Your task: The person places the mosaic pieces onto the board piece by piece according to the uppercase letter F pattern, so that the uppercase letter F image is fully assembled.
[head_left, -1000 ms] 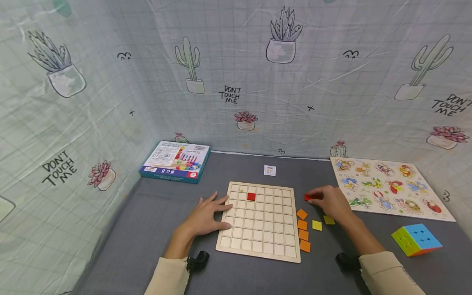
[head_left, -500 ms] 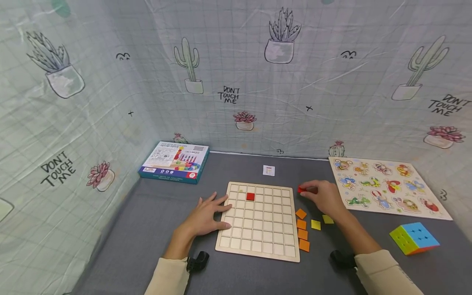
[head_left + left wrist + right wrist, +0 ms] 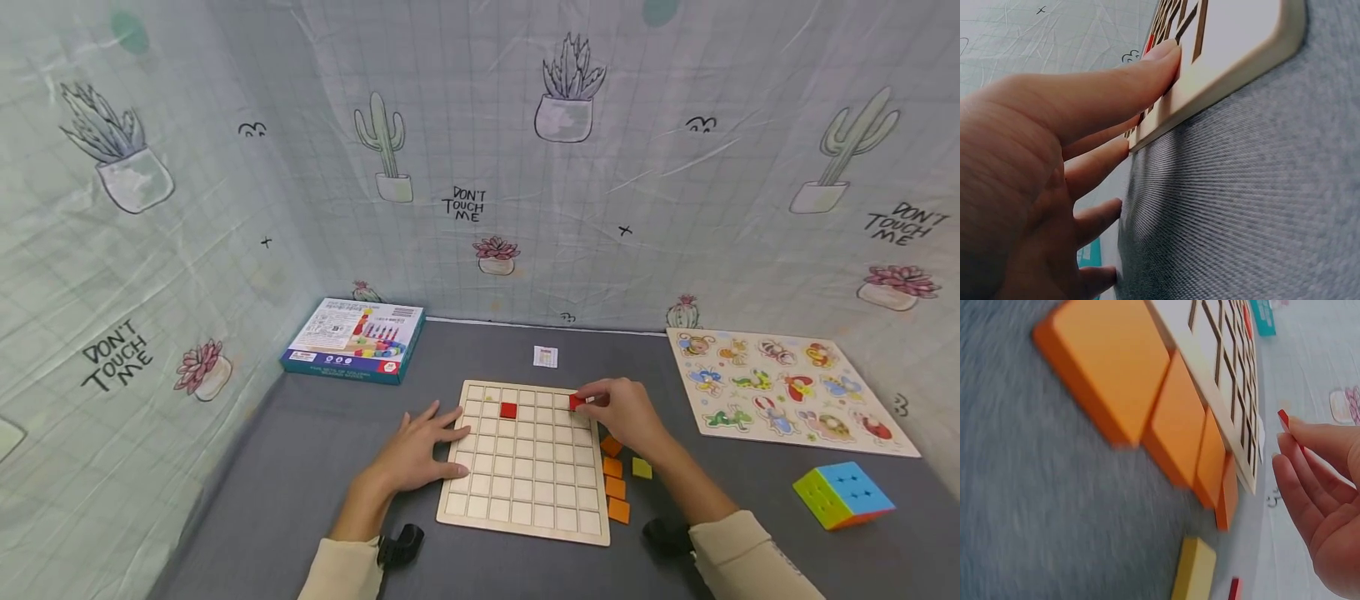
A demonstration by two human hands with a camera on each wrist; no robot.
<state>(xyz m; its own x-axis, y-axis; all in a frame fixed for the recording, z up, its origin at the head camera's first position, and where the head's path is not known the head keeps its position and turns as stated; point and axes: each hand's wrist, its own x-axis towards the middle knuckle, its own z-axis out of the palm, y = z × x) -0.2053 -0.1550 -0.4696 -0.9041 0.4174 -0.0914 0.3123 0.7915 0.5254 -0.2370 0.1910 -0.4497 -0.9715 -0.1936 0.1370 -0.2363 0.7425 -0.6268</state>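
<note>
A wooden grid board (image 3: 525,537) lies on the grey table, with a red square tile (image 3: 508,410) in one cell of its second row. My left hand (image 3: 412,450) rests on the board's left edge, fingers spread; its thumb (image 3: 1160,56) touches the board's surface. Over the board's top right corner, my right hand (image 3: 626,417) pinches another red tile (image 3: 575,402) between thumb and fingers. In the right wrist view this tile (image 3: 1284,419) is seen edge-on. Whether it touches the board cannot be told.
Several orange tiles (image 3: 615,488) line the board's right edge, beside a yellow tile (image 3: 642,467). Another red piece (image 3: 1235,589) shows low in the right wrist view. Around stand a small printed card (image 3: 545,357), a boxed set (image 3: 356,340), an insect puzzle board (image 3: 787,387) and a puzzle cube (image 3: 843,496).
My right hand has carried the red tile leftward from the table beside the board to above its top right corner. The left hand stays in place on the board. The head view has tilted slightly upward.
</note>
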